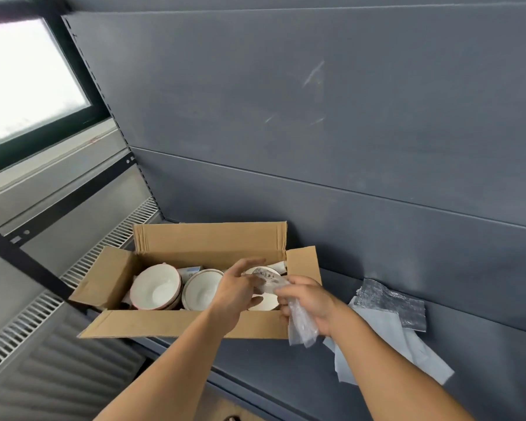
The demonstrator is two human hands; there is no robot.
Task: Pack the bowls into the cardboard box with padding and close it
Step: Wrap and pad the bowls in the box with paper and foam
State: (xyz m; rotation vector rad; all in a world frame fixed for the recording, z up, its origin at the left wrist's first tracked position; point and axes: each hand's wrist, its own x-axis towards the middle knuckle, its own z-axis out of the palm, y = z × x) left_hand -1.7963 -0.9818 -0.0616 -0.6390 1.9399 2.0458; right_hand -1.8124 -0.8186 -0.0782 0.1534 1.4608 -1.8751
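Three bowls sit rim-up in the cardboard box [195,325], flaps open, on the dark shelf [286,375]: left bowl [155,288], middle bowl [199,291], and right bowl [266,300], which I see only partly behind the hands.

Head cam: both hands are over the box's right end. Right hand [308,302] has fingers curled round a clear bubble wrap strip [299,325], w/ its tail hanging at the near flap's right corner. Left hand [237,291] reaches to the strip's far end, thumb raised apart from fingers, tips on the plastic. Pinch or just touch, I can't tell.

A blue-white packet [192,271] sits betw left & middle bowls at the far wall. A silver bubble sheet [392,305] overlaps a white foam sheet [386,338] on the shelf, right of the box.
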